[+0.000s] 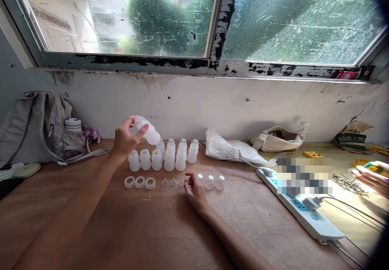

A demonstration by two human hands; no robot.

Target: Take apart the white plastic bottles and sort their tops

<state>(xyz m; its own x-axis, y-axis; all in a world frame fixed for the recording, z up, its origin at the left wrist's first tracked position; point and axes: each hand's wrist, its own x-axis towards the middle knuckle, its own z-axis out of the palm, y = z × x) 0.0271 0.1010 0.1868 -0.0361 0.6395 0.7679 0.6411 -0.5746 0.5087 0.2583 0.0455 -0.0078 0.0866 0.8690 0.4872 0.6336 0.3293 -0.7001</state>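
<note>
Bottle [151,135] held tilted in the left hand [125,137] wants light pressure; whether the right hand [197,191], near clear rings [173,186], grips anything is unclear.

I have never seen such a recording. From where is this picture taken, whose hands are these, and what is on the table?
There is no machine here. The single picture comes from a camera on a person's head, looking forward and down at their own bare hands. The left hand holds a tilted, frosted white plastic bottle in the air. The right hand is at the small clear plastic parts; whether it grips one, I cannot tell. On the brown wooden table also stand more frosted bottles, with three flat white rings in front. At the right edge, another person's hand shows.
</note>
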